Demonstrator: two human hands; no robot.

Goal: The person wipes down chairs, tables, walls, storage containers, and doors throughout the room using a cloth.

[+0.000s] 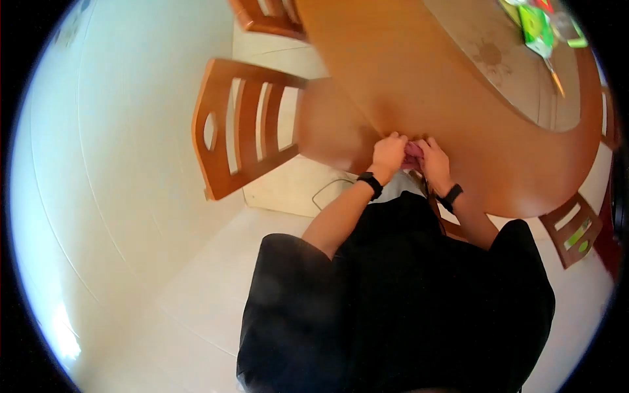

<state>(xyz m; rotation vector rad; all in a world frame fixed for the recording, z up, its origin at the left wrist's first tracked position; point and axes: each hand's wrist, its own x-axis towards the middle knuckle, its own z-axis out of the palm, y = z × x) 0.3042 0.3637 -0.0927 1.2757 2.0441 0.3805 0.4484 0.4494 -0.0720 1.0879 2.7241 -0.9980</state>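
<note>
A bunched pink cloth (pixel 413 154) is between my two hands at the near edge of the wooden table (pixel 419 78). My left hand (pixel 389 154) grips its left side, fingers curled and knuckles up. On the other side, my right hand (pixel 435 164) pinches the cloth with bent fingers. Both hands are close together, just over the table's rim, and each wrist wears a black band. The cloth's lower part is hidden by my hands and the table edge.
A wooden chair (pixel 219 131) with a slatted back stands at the left, its seat partly under the table. Another chair (pixel 571 229) is at the right. On the table's glass turntable (pixel 488 56) lie a green packet (pixel 536 29) and a thin brush-like stick (pixel 555 78).
</note>
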